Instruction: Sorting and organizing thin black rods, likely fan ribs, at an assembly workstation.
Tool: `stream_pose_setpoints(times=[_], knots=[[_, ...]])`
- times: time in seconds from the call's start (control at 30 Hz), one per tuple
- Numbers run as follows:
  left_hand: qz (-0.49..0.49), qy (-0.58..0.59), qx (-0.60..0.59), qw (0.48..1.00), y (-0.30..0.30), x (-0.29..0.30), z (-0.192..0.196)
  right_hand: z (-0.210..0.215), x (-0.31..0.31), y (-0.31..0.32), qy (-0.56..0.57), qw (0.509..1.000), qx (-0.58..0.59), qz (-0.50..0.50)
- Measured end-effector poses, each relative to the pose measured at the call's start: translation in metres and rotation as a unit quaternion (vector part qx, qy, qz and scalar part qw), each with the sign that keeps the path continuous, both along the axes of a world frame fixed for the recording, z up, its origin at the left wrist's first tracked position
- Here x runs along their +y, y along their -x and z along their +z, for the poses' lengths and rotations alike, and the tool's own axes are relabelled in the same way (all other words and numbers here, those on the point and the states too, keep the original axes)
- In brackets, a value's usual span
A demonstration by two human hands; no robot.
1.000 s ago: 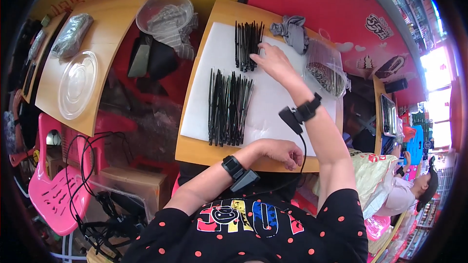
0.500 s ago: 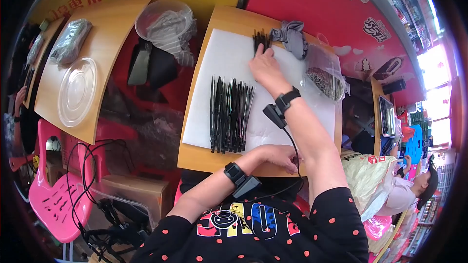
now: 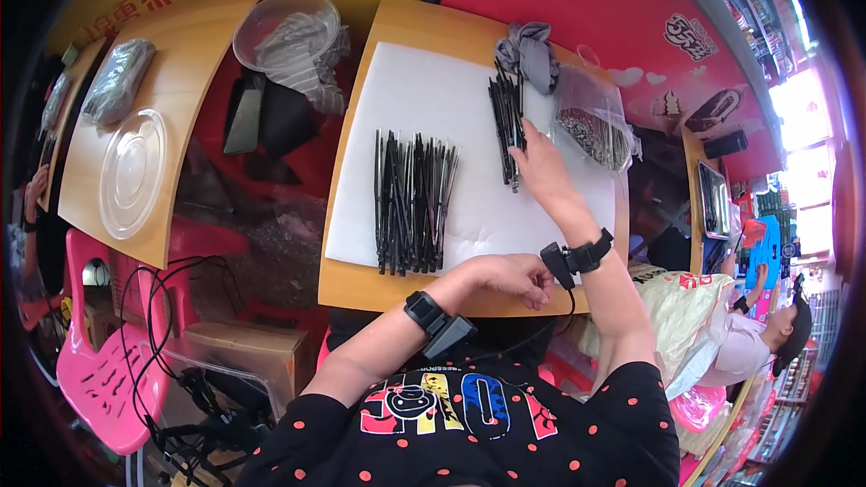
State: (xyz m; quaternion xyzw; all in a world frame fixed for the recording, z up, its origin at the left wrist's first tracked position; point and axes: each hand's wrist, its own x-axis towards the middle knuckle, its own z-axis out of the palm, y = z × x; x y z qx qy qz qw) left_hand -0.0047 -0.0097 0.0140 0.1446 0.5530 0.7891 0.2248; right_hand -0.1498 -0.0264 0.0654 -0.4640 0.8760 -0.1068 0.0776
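My right hand (image 3: 545, 167) is closed on the right side of a small bundle of thin black sticks (image 3: 507, 131), towards the far right of a white foam sheet (image 3: 487, 216). The sticks point away from me, and my thumb lies near their closer end. My left hand (image 3: 519, 280) is at the near edge of the table, fingers curled in, with nothing seen in them. A larger group of similar thin black sticks (image 3: 415, 203) lies side by side on the left part of the sheet. Just what kind of sticks these are cannot be made out.
A grey cloth (image 3: 528, 54) and a clear plastic bag of thin pieces (image 3: 591, 126) lie along the far right side. Left stand a clear tub (image 3: 287, 32) with a striped cloth, a second table with a round lid (image 3: 133, 171), and a pink chair (image 3: 113, 379). A person (image 3: 753, 343) is at right.
My right hand has moved nearer to me and rightwards, and the small bundle of sticks now lies closer, more of it showing. The left hand stays at the table edge. The view has shifted slightly.
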Motion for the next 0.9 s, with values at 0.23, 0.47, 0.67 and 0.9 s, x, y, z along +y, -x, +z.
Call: stream_pose_setpoints(times=[0.23,0.47,0.67,0.9], knots=[[-0.007,-0.068,-0.012,0.998,0.004,0.001,-0.008,0.010,0.015,0.008,0.073,0.954,-0.280,-0.082],[0.135,-0.161,-0.105,0.972,0.005,-0.003,0.002,0.007,0.049,0.020,0.126,0.871,-0.459,-0.119],[0.143,-0.214,-0.152,0.954,0.009,-0.005,-0.005,0.004,0.079,0.024,0.129,0.879,-0.435,-0.144],[0.183,-0.212,-0.169,0.945,0.009,-0.005,0.001,0.006,0.125,0.005,0.172,0.824,-0.489,-0.228]])
